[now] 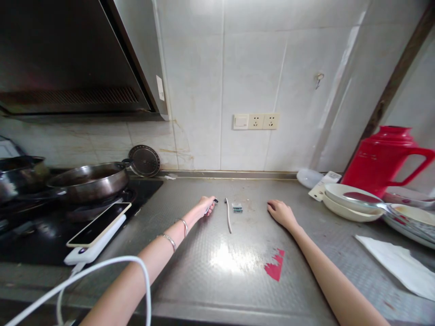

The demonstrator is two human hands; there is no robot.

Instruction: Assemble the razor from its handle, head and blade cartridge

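My left hand (206,206), with two bracelets on the forearm, is closed around a small dark-tipped tool (215,200) just above the steel counter (204,280). Right of it lies a thin white stick-like piece (229,217) with a dark upper end. Beside that piece is a small clear packet (237,208) with teal parts. My right hand (280,213) rests on the counter to the right of the packet, its fingers curled and partly hidden; whether it holds anything cannot be seen.
A phone (100,224) on a white power bank, pans (91,181) and the stove sit left, with a white cable in front. A red sticker (276,265) marks the counter. Bowls (351,201), a red thermos (380,158) and a tissue (397,265) are right.
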